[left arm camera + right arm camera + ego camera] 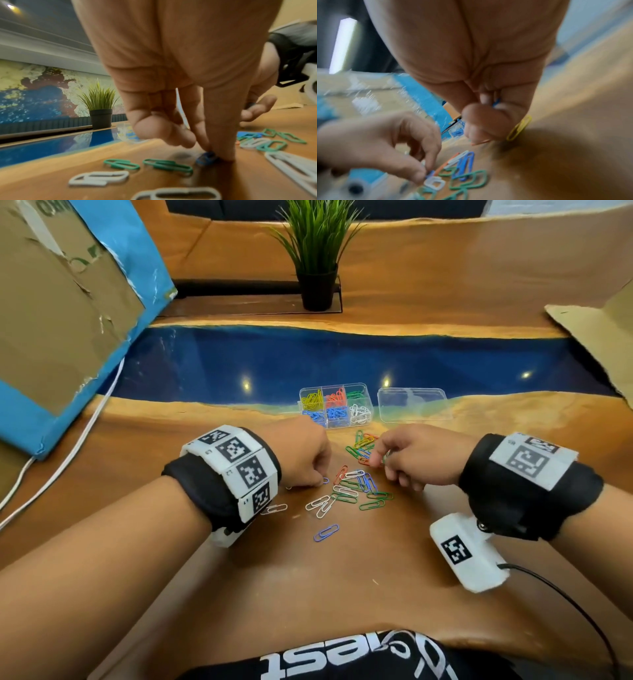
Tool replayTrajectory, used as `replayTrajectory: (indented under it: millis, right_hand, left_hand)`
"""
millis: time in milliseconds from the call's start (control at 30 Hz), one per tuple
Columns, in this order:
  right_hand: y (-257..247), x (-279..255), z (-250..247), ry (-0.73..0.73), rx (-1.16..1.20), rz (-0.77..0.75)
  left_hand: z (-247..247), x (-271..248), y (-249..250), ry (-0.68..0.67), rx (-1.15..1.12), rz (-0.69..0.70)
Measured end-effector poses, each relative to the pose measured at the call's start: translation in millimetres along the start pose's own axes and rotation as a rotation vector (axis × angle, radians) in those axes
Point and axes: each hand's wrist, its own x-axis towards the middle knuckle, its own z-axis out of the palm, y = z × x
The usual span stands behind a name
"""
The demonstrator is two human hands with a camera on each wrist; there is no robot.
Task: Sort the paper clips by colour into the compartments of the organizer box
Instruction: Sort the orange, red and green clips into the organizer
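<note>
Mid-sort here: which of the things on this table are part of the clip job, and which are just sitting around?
Part of the job:
organizer box
loose paper clips
blue clip under the left hand
right hand, at the far clips

Just lying about:
clear lid
potted plant
cardboard box
white cable

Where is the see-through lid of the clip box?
In the head view the clear lid lies flat on the table, just right of the organizer box and beyond the right hand.
</note>
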Motion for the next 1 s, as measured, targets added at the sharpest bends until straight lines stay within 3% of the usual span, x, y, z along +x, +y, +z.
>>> replayTrajectory:
  millis: [100, 167, 267, 400, 533, 667, 800, 1000]
  right_hand:
    - [-8.7, 1.1, 6.3, 0.115, -0.401, -0.051]
    - [-12.5, 3.6, 12.5, 0.162, -0.533, -0.043]
    - [-16.4, 5.1, 17.8, 0.183, -0.626, -0.049]
    - [-20.0, 4.2, 18.4, 0.163, -0.683, -0.044]
    - [-22.3, 4.1, 17.1, 0.108, -0.698, -0.004]
    - [-16.9, 6.7, 7.4, 0.047, -0.515, 0.039]
    - [-11.1, 10.1, 0.6, -0.057, 0.127, 0.133]
    - [-12.9, 18.6, -5.3, 0.016, 0.514, 0.06]
  left_hand:
    - [0.7, -1.7, 2.8, 0.013, -0.019, -0.012]
    - [2.1, -3.0, 5.2, 0.018, -0.027, -0.015]
    - [4.2, -5.8, 6.0, 0.037, -0.048, -0.015]
    - [1.8, -11.3, 0.6, 0.076, -0.253, -0.053]
    - [2.6, -22.3, 1.3, -0.022, -0.55, -0.071]
    - [0.2, -28.0, 7.2, -0.025, -0.478, -0.033]
    - [8.9, -33.2, 13.9, -0.03, -0.359, -0.01]
    - [17.6, -37.3, 27.6, -0.073, 0.02, 0.055]
